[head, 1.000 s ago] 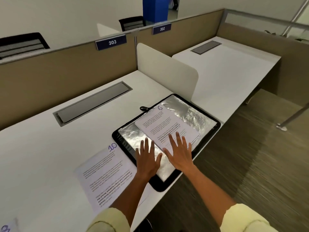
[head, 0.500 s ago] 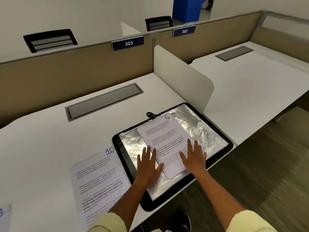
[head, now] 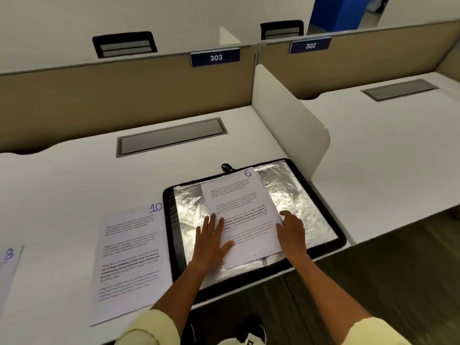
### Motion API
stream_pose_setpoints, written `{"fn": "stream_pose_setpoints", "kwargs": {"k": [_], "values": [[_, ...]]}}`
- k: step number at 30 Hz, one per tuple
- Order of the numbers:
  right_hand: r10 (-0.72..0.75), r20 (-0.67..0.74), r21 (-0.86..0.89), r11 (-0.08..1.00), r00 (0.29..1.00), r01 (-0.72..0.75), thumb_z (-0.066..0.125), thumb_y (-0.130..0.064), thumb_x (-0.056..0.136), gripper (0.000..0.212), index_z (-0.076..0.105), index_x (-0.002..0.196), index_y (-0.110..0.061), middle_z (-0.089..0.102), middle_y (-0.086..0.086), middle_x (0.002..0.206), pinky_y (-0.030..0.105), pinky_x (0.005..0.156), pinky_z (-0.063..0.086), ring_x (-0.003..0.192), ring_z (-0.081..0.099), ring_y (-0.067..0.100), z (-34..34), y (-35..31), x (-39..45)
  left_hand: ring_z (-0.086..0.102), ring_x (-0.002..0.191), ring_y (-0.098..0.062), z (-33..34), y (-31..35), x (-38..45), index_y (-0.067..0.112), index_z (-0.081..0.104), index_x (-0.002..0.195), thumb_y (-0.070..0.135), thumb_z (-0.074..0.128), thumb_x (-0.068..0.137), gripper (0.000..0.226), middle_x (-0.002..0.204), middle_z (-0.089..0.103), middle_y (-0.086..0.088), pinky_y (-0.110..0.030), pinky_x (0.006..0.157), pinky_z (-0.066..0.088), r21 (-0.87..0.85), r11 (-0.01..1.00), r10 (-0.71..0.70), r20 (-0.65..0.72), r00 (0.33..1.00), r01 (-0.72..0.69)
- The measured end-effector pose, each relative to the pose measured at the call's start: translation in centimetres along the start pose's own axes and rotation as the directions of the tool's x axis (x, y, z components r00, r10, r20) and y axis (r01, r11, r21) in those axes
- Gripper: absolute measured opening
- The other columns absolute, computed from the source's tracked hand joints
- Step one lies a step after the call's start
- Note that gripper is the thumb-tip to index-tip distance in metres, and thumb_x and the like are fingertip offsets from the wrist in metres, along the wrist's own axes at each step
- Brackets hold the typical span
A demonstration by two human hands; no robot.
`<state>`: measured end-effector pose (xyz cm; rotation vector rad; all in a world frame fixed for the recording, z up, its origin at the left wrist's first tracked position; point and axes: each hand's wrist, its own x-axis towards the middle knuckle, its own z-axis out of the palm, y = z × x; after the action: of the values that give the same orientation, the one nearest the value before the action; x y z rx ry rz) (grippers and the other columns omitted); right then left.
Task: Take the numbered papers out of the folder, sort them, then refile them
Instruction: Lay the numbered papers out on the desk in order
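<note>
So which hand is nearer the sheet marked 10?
Left. The left hand rests on the stack's left edge, just right of sheet 10; the right hand is at the stack's far side.

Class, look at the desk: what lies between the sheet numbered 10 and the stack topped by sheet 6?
In the head view, the folder's black left edge, a silvery strip and the left hand lie between sheet 10 and the stack.

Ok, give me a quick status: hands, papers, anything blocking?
Left hand flat on stack's left edge, right hand at its right edge. Paper 6 tops stack on folder. Nothing blocking.
</note>
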<state>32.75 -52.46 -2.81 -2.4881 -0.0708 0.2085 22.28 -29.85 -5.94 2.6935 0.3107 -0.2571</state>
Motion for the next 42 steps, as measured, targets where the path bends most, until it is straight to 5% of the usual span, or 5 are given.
{"fn": "stream_pose_setpoints", "kwargs": {"k": [8,13,27,33,42], "values": [[0.038,-0.062,0.139,0.99,0.997,-0.029,0.061,-0.017,0.096,0.016,0.072,0.1,-0.006,0.072,0.009,0.093,0.041,0.077,0.056,0.085,0.065,0.025,-0.2,1.1,0.4,-0.013,0.149,-0.017,0.9,1.5,-1.1,0.02,0.013,0.156,0.058,0.043,0.096,0.077,0.163,-0.005,0.0,-0.045,0.123,-0.005,-0.159,0.987,-0.011,-0.113,0.994,-0.007],[0.062,-0.069,0.185,0.982,0.996,-0.048,0.059,-0.017,0.098,0.016,0.07,0.095,-0.007,0.068,0.006,0.085,0.03,0.062,0.044,0.079,0.063,0.024,-0.3,1.6,0.2,-0.008,0.15,-0.015,1.0,1.7,-0.9,0.019,0.02,0.155,0.041,0.048,0.1,0.066,0.164,0.006,-0.002,-0.037,0.122,-0.006,-0.211,0.977,-0.006,-0.144,0.99,-0.025],[0.257,-0.127,0.6,0.789,0.958,-0.132,0.063,-0.013,0.097,0.006,0.068,0.093,-0.014,0.066,0.003,0.091,0.031,0.081,0.045,0.09,0.061,0.021,-1.8,-0.1,-0.7,0.023,0.147,-0.018,-0.9,1.1,0.5,0.017,0.033,0.151,0.037,0.055,0.098,0.061,0.158,0.029,-0.001,-0.037,0.121,0.02,-0.522,0.853,-0.122,-0.174,0.977,0.013],[0.359,-0.1,0.691,0.696,0.928,-0.195,0.066,-0.017,0.095,0.005,0.068,0.091,-0.015,0.067,0.001,0.086,0.039,0.081,0.053,0.088,0.063,0.026,-0.5,-1.4,-0.3,0.057,0.118,-0.016,-1.9,-0.1,1.5,0.017,0.045,0.144,0.038,0.068,0.09,0.063,0.135,0.059,-0.004,-0.032,0.101,0.048,-0.717,0.695,-0.227,-0.147,0.963,0.055],[0.456,-0.061,0.799,0.555,0.888,-0.23,0.067,-0.015,0.094,0.013,0.07,0.082,-0.019,0.071,0.009,0.092,0.039,0.076,0.056,0.083,0.064,0.024,1.2,-5.0,0.4,0.068,0.078,-0.014,-3.8,-1.7,2.7,0.017,0.055,0.133,0.026,0.075,0.086,0.052,0.089,0.071,-0.005,-0.018,0.061,0.051,-0.894,0.433,-0.271,-0.006,0.963,0.116]]}}
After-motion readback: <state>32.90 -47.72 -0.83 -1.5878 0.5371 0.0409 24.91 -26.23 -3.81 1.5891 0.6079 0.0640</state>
